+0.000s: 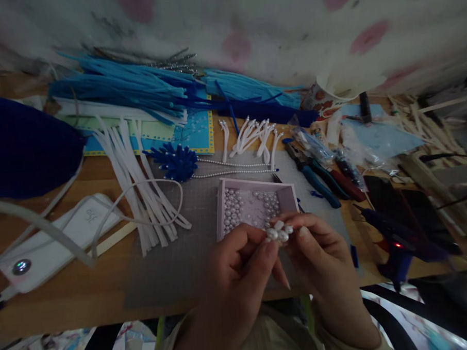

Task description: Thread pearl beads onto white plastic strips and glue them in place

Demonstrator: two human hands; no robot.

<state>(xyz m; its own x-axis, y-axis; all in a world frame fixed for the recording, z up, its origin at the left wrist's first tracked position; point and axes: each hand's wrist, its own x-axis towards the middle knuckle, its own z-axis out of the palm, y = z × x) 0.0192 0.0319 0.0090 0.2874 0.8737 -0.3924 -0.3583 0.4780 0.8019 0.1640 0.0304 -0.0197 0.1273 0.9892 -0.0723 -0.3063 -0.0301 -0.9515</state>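
A small cluster of white pearl beads (pixel 279 232) is pinched between both hands, in front of a pale pink box (pixel 253 183). My left hand (pixel 243 265) closes its thumb and index finger on the cluster's left side. From the right, my right hand (pixel 324 258) grips it with thumb and fingertips. Loose pearl beads (pixel 232 208) fill parts of the box just beyond the hands. Behind the box lie white stems with pearl tips (pixel 251 135) and a blue pipe-cleaner flower (pixel 174 162) joined to strings of small beads (pixel 233 167).
White pipe cleaners (pixel 135 189) and a white power bank (pixel 62 239) lie left on the grey mat (pixel 164 276). Blue pipe cleaners (pixel 117 90) span the back. Pliers (pixel 314 179), a paper cup (pixel 323 99) and a glue gun (pixel 399 245) with a red light are at right.
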